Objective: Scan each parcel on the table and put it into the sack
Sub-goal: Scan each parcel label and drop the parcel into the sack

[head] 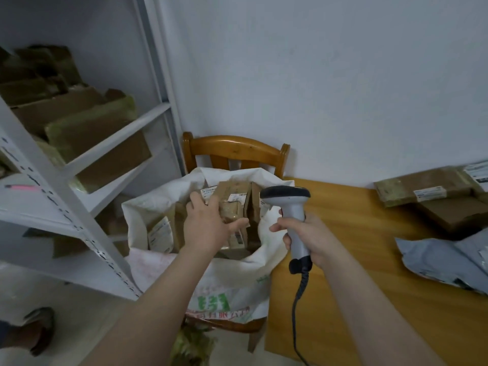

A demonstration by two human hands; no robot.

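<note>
The left hand (208, 223) reaches over the open mouth of the white woven sack (227, 286), which sits on the seat of a wooden chair (232, 147) just beside the left end of the wooden table (356, 260). Its fingers stretch forward across a brown cardboard parcel (233, 204) with a white label, and the thumb is splayed out to the right along the parcel's near edge. Whether the hand actually grips the parcel or only rests on it cannot be told. That parcel stands among the other brown parcels already packed inside the sack, near its top. The right hand (309, 233) is wrapped firmly round the grey handle of a barcode scanner (290, 204), held upright over the table's left edge, with its dark head pointing toward the sack and its black cable (297, 313) hanging down. On the far right of the table lie brown taped parcels (422, 190) with white labels. Nearer to the camera are grey plastic mailer bags (443, 257), well apart from the sack. To the left stands a white metal shelf unit (113, 138) loaded with cardboard boxes (79, 120).
</note>
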